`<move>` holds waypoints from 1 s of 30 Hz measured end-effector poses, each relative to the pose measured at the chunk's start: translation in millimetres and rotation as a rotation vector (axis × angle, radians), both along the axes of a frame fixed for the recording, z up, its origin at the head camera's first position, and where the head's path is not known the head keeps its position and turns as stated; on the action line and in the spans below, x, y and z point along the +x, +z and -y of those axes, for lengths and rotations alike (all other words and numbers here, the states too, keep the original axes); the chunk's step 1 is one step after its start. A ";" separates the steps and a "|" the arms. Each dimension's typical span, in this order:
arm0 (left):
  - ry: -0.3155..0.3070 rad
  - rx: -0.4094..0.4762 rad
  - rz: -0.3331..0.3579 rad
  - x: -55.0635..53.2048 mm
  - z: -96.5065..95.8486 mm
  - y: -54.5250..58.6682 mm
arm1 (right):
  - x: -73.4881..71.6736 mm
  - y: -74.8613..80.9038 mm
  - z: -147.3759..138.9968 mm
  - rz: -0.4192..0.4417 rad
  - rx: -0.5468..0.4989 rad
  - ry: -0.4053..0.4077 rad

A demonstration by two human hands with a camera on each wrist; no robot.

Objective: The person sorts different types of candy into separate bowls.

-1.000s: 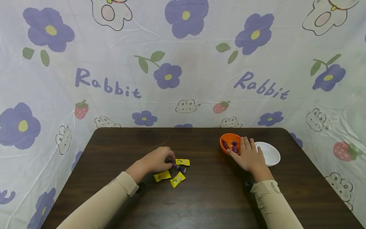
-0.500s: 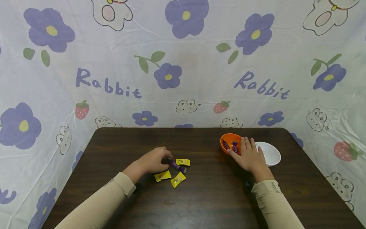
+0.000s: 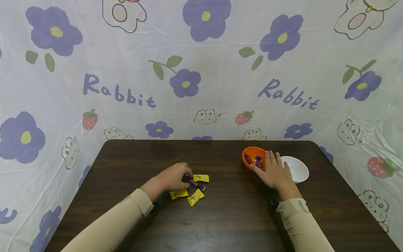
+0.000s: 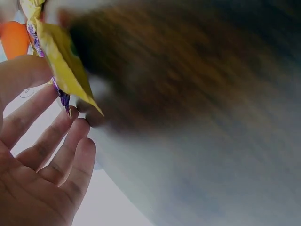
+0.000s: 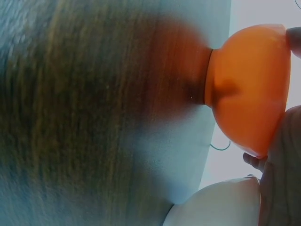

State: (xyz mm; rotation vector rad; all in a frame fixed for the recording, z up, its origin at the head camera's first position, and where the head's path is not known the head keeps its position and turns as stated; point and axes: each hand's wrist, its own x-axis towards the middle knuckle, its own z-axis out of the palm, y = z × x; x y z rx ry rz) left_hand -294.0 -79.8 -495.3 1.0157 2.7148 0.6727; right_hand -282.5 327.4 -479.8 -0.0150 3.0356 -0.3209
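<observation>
My left hand [image 3: 171, 177] pinches one end of a purple-wrapped candy [image 3: 192, 182] with thumb and index finger. The candy's purple end [image 4: 64, 98] shows past the fingertips in the left wrist view, where the other fingers spread. Three yellow-wrapped candies lie about it: one behind [image 3: 201, 178], one in front [image 3: 196, 197], one beside the hand [image 3: 178, 194]. My right hand [image 3: 275, 174] rests across the rims of an orange bowl [image 5: 254, 84] and a white bowl [image 3: 297, 169], fingers straight. Purple candies [image 3: 258, 161] lie in the orange bowl.
Everything stands on a dark brown table [image 3: 220, 217] with rounded far corners. Behind it hangs a white cloth [image 3: 220, 87] printed with purple flowers, strawberries and rabbits. The two bowls sit side by side near the table's far right.
My left hand draws back slightly left, uncovering more of the purple candy, then comes forward to its end again. The right hand and both bowls stay in place.
</observation>
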 end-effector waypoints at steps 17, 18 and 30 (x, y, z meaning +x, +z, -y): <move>-0.064 -0.011 0.040 3.3 -20.9 1.3 | -1.0 -1.0 -0.2 -0.007 -0.003 0.000; -0.068 -0.009 0.043 3.5 -22.6 1.1 | -1.7 -2.2 -0.8 -0.007 -0.002 0.001; -0.080 -0.015 0.048 6.0 -39.9 1.0 | -2.0 -3.1 0.0 -0.008 -0.005 -0.004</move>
